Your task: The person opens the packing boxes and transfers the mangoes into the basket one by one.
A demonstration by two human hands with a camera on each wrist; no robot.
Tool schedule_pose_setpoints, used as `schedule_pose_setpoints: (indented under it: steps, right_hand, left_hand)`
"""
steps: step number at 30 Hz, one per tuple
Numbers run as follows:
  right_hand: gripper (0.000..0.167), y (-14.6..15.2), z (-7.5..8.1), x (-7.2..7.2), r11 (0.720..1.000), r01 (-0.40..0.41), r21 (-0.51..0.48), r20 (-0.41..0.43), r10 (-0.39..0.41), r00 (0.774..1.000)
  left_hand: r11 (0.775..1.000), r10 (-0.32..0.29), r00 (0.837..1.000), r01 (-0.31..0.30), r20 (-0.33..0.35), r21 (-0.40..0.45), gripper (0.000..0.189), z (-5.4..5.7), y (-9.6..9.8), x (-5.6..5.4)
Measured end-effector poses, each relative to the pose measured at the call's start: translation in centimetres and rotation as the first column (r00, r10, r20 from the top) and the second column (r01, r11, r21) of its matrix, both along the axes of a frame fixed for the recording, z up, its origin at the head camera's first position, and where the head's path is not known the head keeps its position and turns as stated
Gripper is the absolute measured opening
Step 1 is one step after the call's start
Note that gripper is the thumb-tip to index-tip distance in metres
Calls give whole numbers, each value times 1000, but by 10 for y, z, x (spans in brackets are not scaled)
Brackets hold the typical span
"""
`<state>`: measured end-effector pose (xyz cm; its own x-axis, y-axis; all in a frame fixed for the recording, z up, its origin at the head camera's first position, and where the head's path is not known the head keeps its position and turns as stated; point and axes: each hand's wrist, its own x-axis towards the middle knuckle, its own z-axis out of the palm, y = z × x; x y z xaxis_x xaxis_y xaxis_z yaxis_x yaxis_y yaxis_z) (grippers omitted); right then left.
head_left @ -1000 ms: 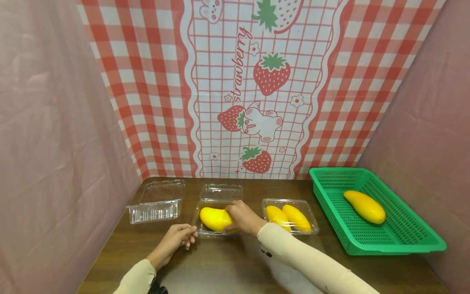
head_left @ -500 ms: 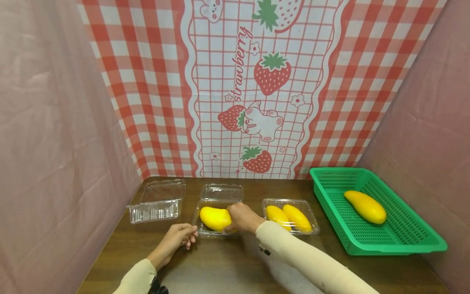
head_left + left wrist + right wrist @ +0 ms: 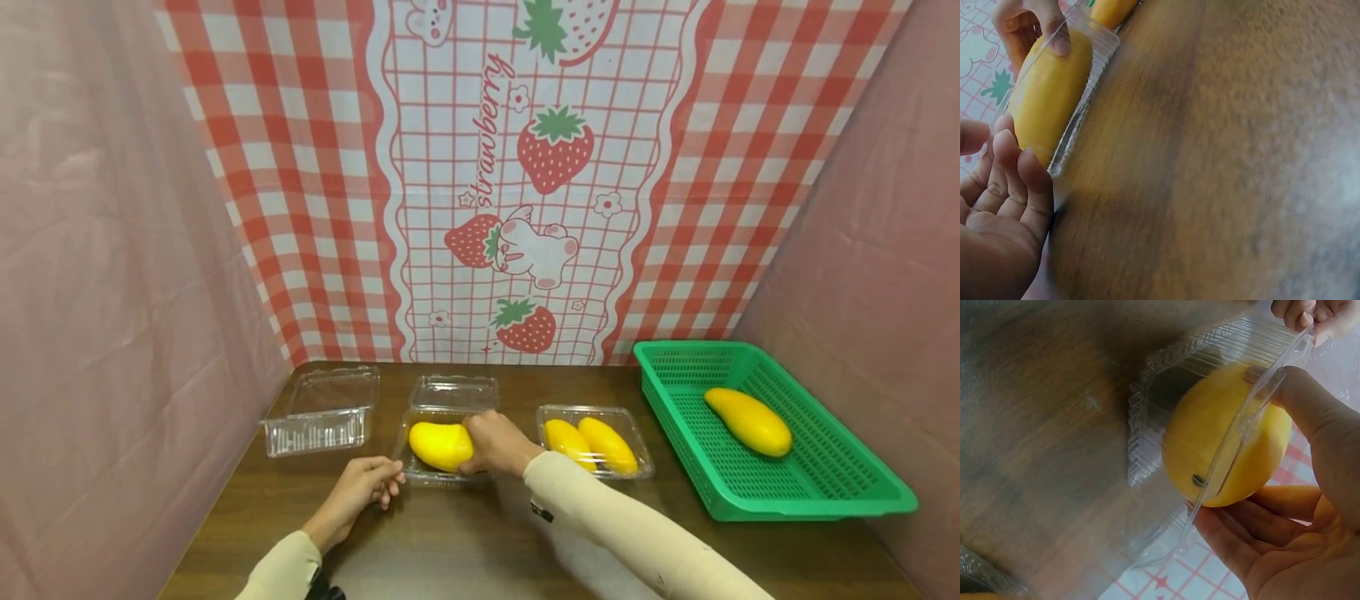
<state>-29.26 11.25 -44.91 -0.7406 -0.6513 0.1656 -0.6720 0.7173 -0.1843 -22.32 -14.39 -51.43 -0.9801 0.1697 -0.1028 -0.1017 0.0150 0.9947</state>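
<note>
A clear plastic clamshell container [image 3: 435, 480] sits in the middle of the wooden table, its lid folded back toward the checked cloth. One yellow mango [image 3: 437, 446] lies sideways in it. My right hand [image 3: 498, 442] grips the mango's right end, thumb on the near side and fingers on the far side, as the right wrist view shows around the mango [image 3: 1229, 437]. At the container's left near corner, my left hand [image 3: 362, 485] pinches the rim between thumb and index finger. Its other fingers curl loosely in the left wrist view, beside the mango [image 3: 1054, 94].
To the right, a closed clear container [image 3: 634, 425] holds two mangoes [image 3: 606, 445]. Beyond it stands a green basket [image 3: 810, 507] with one mango [image 3: 748, 422] inside. Another clear container [image 3: 315, 432] stands open at the left. A checked cloth [image 3: 330, 208] hangs behind the table.
</note>
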Motion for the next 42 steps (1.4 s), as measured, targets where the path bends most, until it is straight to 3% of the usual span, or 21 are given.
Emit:
schedule_pose_setpoints:
  steps: [11, 42]
  right_hand:
    - [46, 5, 4, 0, 999, -27, -21, -53, 26, 998]
    - [64, 25, 26, -1, 995, 18, -102, -113, -30, 993]
  left_hand:
    - [1000, 30, 1000, -30, -7, -7, 30, 0, 1, 1]
    - [999, 40, 999, -40, 0, -8, 26, -1, 3, 1]
